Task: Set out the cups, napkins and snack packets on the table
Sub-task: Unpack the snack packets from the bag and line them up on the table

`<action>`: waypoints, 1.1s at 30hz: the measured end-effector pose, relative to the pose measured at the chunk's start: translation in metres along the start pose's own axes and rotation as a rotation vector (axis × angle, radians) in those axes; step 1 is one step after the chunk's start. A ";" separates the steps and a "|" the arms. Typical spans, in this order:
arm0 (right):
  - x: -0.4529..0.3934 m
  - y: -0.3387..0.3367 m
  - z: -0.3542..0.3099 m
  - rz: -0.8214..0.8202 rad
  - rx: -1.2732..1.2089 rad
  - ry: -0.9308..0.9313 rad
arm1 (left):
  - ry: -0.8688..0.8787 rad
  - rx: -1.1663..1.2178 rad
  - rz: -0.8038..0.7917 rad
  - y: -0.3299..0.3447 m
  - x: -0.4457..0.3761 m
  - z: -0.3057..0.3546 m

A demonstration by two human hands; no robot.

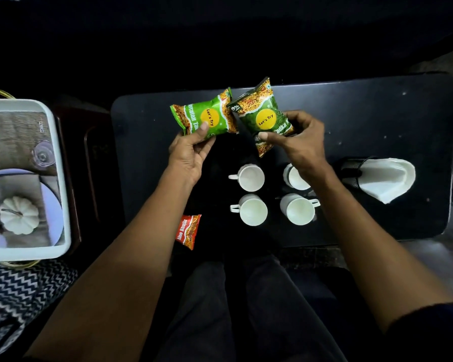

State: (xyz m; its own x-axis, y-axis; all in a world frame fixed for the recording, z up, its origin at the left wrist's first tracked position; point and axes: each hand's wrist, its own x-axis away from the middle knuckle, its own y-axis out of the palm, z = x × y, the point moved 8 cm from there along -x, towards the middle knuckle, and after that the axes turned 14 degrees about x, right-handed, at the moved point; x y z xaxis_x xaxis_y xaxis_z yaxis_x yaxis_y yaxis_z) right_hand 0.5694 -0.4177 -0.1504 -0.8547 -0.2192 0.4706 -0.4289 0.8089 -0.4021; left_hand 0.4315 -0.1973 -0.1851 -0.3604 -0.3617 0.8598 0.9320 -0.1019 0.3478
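Four white handled cups [251, 177] and a black mesh napkin holder [351, 171] crowd the dark table's [377, 113] near-right portion. Far-right corner: open surface. Near-left edge: red snack packet [188, 231].

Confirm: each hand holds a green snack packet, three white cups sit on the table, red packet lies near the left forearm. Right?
Not quite: the head view shows four white cups, not three. Left hand and right hand each hold a green packet; red packet is there.

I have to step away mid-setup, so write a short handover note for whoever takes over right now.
Left hand holds the light green packet; right hand holds the dark green packet, both above the table.
Done: four white cups grouped in two rows; napkins in their black holder to the right.
Left: set down both green packets; the red packet lies at the near left edge, perhaps needing placing.
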 end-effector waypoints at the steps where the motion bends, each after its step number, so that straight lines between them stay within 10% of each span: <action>1: 0.000 0.000 0.001 0.001 0.003 0.008 | 0.003 -0.026 0.017 -0.001 -0.001 -0.001; 16: -0.020 0.026 0.043 0.093 0.457 0.303 | -0.102 -0.368 0.301 -0.005 -0.006 -0.061; 23: -0.021 0.031 0.040 0.029 0.592 0.277 | 0.307 -1.042 0.516 0.003 0.007 -0.008; 26: -0.020 0.032 0.034 -0.016 0.666 0.211 | 0.653 -1.371 0.247 0.034 0.012 0.007; 33: -0.021 0.026 0.027 -0.021 0.738 0.166 | 0.439 -1.749 -0.053 0.039 -0.012 -0.017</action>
State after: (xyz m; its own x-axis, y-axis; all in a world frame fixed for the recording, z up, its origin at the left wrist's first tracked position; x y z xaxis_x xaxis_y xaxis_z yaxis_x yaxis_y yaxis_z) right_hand 0.5683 -0.4070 -0.1919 -0.8140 -0.0982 0.5725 -0.5789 0.2173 -0.7859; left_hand 0.4723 -0.2123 -0.1880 -0.6233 -0.4897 0.6097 -0.0163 -0.7714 -0.6362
